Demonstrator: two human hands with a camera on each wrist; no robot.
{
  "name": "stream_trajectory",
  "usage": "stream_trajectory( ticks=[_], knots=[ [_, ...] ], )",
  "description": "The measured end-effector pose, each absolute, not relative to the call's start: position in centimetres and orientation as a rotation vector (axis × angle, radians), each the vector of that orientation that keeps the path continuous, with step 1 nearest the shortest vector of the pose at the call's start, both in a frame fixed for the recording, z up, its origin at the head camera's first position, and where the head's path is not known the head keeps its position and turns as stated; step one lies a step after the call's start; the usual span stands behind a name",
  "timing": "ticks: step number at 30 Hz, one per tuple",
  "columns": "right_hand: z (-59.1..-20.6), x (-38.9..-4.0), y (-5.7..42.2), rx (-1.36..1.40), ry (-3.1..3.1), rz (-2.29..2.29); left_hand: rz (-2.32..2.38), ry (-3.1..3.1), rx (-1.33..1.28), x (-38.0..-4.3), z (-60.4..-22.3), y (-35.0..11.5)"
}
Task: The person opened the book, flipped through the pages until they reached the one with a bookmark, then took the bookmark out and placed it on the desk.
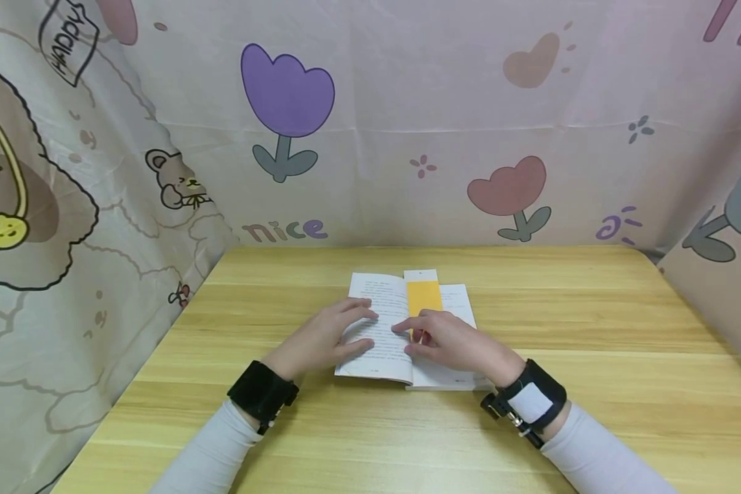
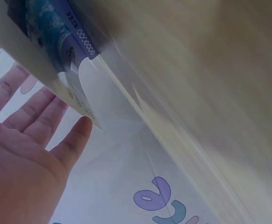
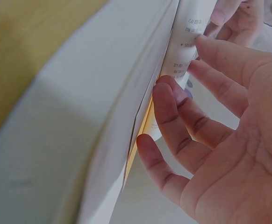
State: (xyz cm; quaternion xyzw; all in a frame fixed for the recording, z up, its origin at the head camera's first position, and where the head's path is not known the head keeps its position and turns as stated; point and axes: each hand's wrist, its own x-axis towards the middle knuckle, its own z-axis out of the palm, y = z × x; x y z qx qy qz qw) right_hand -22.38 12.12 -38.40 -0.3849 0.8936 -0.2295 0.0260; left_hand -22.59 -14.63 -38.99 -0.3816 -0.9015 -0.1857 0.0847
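An open book [image 1: 383,360] with printed pages lies in the middle of the table. Along its fold, on the right-hand page, is a yellow bookmark [image 1: 424,295] with a white top end. My left hand [image 1: 330,336] rests on the left page with spread fingers. In the left wrist view its fingers are beside the book's blue picture cover [image 2: 47,28]. My right hand [image 1: 453,339] lies over the right page and the bookmark's lower part, its index finger reaching onto the left page. The right wrist view shows its fingertips at the pages [image 3: 187,37] and the bookmark's yellow edge.
The wooden table [image 1: 593,309] extends around the book on all sides. A printed cloth [image 1: 377,137] hangs behind the table, and another patterned cloth [image 1: 99,343] drops along its left side. Each wrist wears a black band [image 1: 262,391].
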Motion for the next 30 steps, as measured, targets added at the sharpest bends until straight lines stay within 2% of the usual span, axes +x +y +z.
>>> stream_trajectory(
  ticks=[15,30],
  knots=[
    [-38.43,-22.24,12.05,-1.193,2.764,-0.715,-0.521,-2.816,-1.066,-22.09,-38.99,-14.35],
    [-38.54,-22.28,12.01,-1.186,2.769,-0.707,-0.471,-2.856,-1.113,-22.15,-39.24,-14.24]
  ],
)
